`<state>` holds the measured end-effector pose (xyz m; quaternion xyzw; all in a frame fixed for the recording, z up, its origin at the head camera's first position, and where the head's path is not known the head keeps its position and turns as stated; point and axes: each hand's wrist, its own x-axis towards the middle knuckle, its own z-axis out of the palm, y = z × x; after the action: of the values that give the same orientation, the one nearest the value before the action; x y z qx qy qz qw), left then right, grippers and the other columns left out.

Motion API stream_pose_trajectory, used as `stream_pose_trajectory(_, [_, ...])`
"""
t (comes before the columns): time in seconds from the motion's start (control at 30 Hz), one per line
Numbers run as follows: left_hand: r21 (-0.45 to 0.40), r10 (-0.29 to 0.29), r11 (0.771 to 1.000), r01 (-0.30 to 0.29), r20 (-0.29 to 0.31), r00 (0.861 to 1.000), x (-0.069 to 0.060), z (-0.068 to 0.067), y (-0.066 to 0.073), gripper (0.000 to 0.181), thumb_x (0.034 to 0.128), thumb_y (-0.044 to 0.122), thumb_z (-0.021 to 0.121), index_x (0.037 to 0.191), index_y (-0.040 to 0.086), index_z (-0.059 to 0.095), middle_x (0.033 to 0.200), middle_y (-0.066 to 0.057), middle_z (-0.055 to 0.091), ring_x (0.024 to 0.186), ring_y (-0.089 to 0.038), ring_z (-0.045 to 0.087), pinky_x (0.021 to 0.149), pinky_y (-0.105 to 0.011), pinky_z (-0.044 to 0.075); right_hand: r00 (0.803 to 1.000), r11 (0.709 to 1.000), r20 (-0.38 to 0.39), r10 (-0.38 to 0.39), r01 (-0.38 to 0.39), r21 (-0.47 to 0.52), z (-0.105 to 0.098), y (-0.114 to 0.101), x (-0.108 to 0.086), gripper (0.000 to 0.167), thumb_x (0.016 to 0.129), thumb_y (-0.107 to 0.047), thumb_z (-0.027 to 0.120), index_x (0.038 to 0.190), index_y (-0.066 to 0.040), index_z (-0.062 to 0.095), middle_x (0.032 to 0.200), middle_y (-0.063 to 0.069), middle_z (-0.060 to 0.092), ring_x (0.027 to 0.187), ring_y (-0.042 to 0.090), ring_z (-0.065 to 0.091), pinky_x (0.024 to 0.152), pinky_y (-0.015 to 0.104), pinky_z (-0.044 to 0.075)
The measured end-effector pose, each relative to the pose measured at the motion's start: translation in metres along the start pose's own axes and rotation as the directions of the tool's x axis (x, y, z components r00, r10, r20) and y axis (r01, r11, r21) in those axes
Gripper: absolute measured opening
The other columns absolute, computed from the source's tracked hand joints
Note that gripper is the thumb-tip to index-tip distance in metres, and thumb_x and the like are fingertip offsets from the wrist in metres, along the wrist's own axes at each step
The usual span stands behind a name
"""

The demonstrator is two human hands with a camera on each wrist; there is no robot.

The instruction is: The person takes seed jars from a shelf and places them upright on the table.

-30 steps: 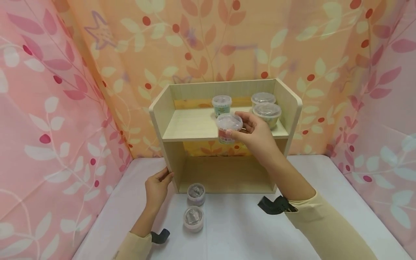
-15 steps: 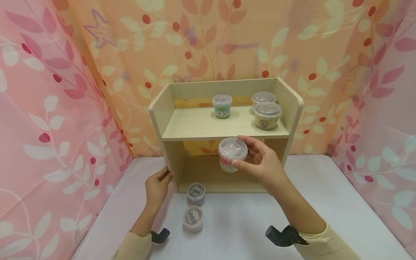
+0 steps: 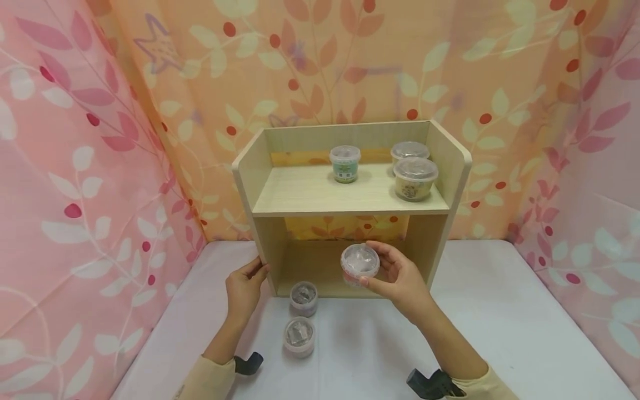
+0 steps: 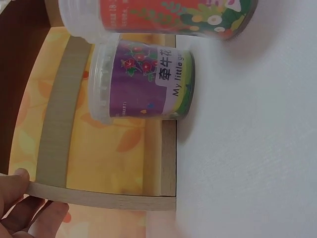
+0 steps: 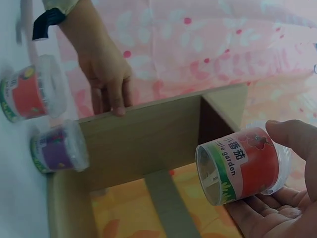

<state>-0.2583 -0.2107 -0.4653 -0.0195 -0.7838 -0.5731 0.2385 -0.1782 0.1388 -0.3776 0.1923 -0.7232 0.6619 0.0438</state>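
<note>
My right hand grips a clear lidded plastic cup with a red label by thumb and fingers, before the lower compartment. Its red and green label shows in the right wrist view, where the cup is tilted. My left hand pinches the left side panel of a small wooden shelf. Near that hand, on the table, stand a purple-labelled cup and a second red-labelled cup, one in front of the other.
On the shelf's upper board stand a green-labelled cup and two wider lidded tubs at the right, the nearer tub partly covering the other. A white cloth covers the table. Floral curtains hang behind and beside it.
My right hand has lowered the red-labelled cup from in front of the upper board to in front of the lower compartment. The left hand keeps its place on the side panel.
</note>
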Motion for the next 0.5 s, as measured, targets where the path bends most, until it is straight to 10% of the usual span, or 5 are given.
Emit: stream_pose_trajectory(0.5, [0.029,0.013,1.0,-0.013,-0.015,1.0,0.0,-0.001,0.002,0.033,0.0873,0.008,0.082,0.119,0.003,0.075,0.11,-0.013,0.077,0.095,-0.009,0.073,0.074,-0.011,0.057,0.994,0.995,0.046,0.104,-0.103,-0.009,0.001,0.037,0.007,0.076,0.085,-0.01,0.084,0.149,-0.005,0.045,0.15,0.019,0.052,0.14,0.036,0.048,0.097,0.024,0.056])
